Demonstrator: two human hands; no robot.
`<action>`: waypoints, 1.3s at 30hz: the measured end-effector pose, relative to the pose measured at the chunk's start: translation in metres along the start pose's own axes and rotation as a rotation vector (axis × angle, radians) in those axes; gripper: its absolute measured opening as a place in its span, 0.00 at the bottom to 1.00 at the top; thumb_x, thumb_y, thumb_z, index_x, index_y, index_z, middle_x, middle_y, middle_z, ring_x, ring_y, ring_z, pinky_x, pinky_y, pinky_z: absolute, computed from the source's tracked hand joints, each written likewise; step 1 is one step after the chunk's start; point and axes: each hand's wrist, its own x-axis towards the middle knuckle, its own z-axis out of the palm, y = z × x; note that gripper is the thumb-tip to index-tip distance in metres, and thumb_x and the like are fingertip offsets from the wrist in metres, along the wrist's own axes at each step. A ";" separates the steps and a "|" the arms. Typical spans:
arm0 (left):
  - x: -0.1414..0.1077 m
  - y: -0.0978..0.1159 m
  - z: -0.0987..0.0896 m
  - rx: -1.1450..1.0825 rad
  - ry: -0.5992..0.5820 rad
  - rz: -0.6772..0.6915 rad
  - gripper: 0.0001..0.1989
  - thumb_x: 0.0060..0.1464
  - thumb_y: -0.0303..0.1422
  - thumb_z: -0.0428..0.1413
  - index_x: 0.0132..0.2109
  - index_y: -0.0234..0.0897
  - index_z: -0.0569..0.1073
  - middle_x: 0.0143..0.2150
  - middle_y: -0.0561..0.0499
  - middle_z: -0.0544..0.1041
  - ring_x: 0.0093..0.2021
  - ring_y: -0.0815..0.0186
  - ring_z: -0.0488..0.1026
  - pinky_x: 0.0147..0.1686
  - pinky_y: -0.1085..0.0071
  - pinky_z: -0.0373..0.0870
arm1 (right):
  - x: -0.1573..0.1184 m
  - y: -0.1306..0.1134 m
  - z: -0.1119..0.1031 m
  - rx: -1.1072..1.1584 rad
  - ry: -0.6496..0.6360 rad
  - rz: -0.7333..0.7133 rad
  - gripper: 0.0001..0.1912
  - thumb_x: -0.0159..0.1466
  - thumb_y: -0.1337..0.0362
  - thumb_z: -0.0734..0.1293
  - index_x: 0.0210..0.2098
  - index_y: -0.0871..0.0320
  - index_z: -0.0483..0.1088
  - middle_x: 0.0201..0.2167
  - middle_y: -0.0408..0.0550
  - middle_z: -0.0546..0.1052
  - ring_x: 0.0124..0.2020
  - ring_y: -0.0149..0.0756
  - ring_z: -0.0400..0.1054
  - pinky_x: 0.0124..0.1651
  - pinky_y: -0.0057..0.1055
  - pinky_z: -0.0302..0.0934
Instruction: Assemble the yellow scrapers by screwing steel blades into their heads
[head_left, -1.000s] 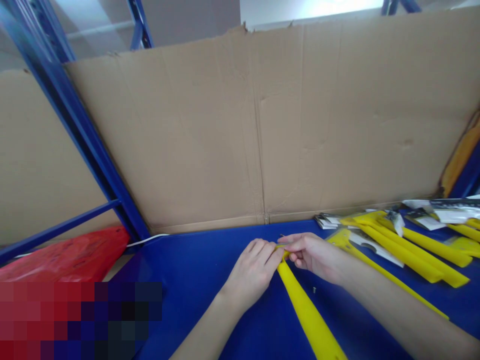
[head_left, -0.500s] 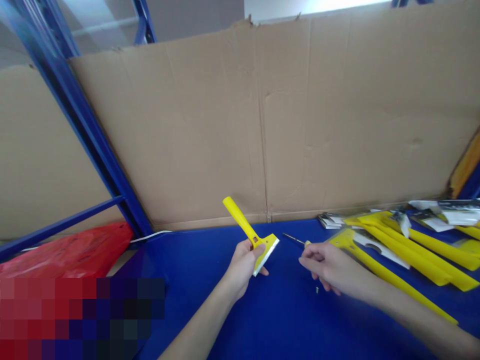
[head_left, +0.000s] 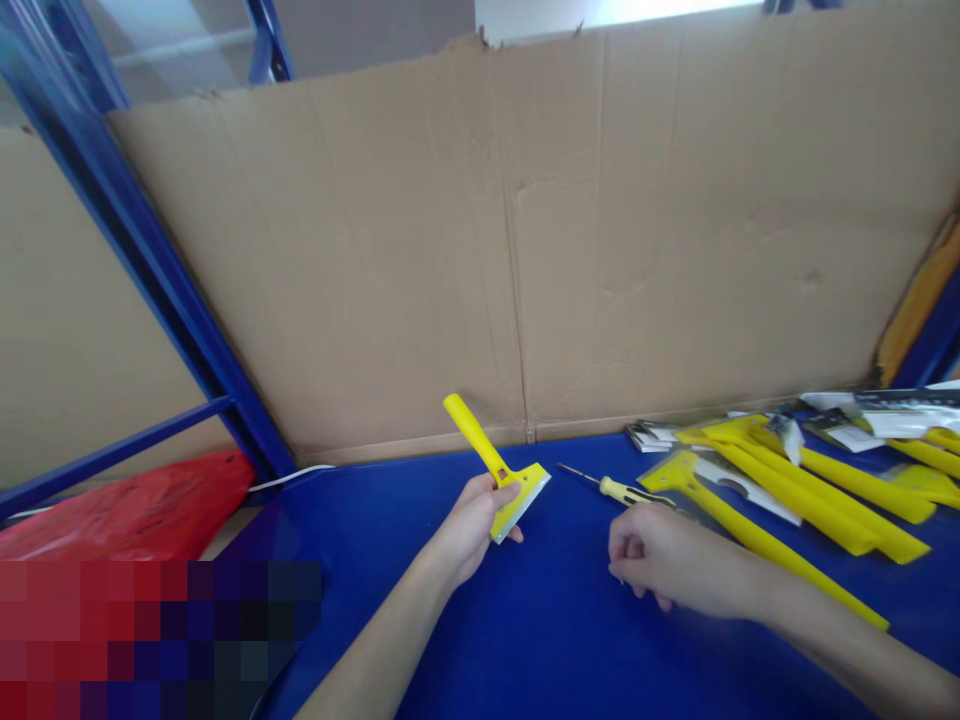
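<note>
My left hand (head_left: 472,525) is closed on a yellow scraper (head_left: 517,495), thumb on its head, with the handle pointing up and left and the pale blade edge facing lower right. My right hand (head_left: 660,560) is low over the blue table (head_left: 540,640), its fingers curled together; whatever they pinch is too small to name. Just beyond its knuckles lies a screwdriver (head_left: 619,490) with a cream and black handle, its tip toward the left. Behind the right forearm rests another long-handled yellow scraper (head_left: 765,540).
Several yellow scrapers (head_left: 825,500) and packets (head_left: 900,415) are piled at the right. A cardboard sheet (head_left: 375,270) stands along the back. At the left are a blue metal post (head_left: 180,290), a white cable (head_left: 292,475) and a red bag (head_left: 150,505).
My right hand has moved down toward the table, uncovering the screwdriver's handle. The small piece seen on the table there is now hidden by or in the fingers. The left hand keeps its scraper.
</note>
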 end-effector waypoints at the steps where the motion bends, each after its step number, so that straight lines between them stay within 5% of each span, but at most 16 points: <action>1: 0.000 0.000 0.000 0.000 -0.002 0.001 0.02 0.51 0.26 0.54 0.33 0.29 0.70 0.26 0.52 0.66 0.22 0.72 0.63 0.13 0.78 0.65 | -0.001 -0.002 0.001 -0.011 0.013 -0.011 0.08 0.56 0.72 0.61 0.24 0.57 0.69 0.19 0.42 0.74 0.16 0.28 0.64 0.18 0.23 0.51; 11: 0.001 -0.002 0.003 0.021 0.019 0.028 0.04 0.48 0.26 0.57 0.34 0.29 0.70 0.27 0.51 0.68 0.22 0.72 0.64 0.14 0.78 0.63 | -0.004 -0.009 0.003 -0.106 0.124 -0.156 0.11 0.51 0.79 0.61 0.23 0.57 0.68 0.24 0.45 0.71 0.28 0.33 0.61 0.31 0.28 0.51; 18: 0.001 -0.001 0.005 0.031 0.006 0.051 0.08 0.43 0.29 0.61 0.33 0.29 0.72 0.26 0.51 0.70 0.21 0.73 0.63 0.14 0.78 0.61 | 0.002 -0.006 0.006 0.171 0.161 -0.198 0.12 0.52 0.76 0.62 0.28 0.55 0.74 0.22 0.42 0.71 0.24 0.30 0.63 0.28 0.26 0.56; 23: 0.001 -0.001 0.005 0.028 -0.003 0.045 0.10 0.40 0.31 0.63 0.30 0.30 0.72 0.23 0.52 0.69 0.20 0.73 0.62 0.14 0.77 0.60 | 0.026 -0.014 0.009 0.514 0.296 -0.160 0.02 0.53 0.68 0.63 0.26 0.56 0.67 0.17 0.36 0.63 0.14 0.24 0.54 0.16 0.23 0.50; 28: 0.001 -0.003 0.004 0.068 -0.031 0.060 0.12 0.40 0.33 0.62 0.33 0.30 0.73 0.26 0.51 0.70 0.23 0.71 0.64 0.15 0.77 0.60 | 0.053 -0.026 0.009 0.778 0.390 -0.205 0.08 0.48 0.64 0.67 0.27 0.56 0.64 0.21 0.38 0.68 0.19 0.27 0.61 0.15 0.22 0.53; 34: -0.001 -0.006 0.007 0.106 -0.089 0.106 0.15 0.40 0.38 0.62 0.33 0.31 0.73 0.25 0.53 0.67 0.24 0.71 0.63 0.15 0.77 0.60 | 0.070 -0.033 0.015 0.821 0.464 -0.234 0.10 0.45 0.66 0.69 0.28 0.57 0.67 0.23 0.40 0.73 0.20 0.28 0.64 0.18 0.23 0.55; 39: -0.003 -0.008 0.010 0.122 -0.085 0.140 0.16 0.39 0.40 0.63 0.32 0.32 0.71 0.24 0.55 0.65 0.23 0.72 0.61 0.16 0.77 0.61 | 0.072 -0.032 0.017 0.726 0.531 -0.271 0.09 0.45 0.70 0.69 0.28 0.56 0.69 0.24 0.40 0.74 0.26 0.32 0.68 0.30 0.28 0.61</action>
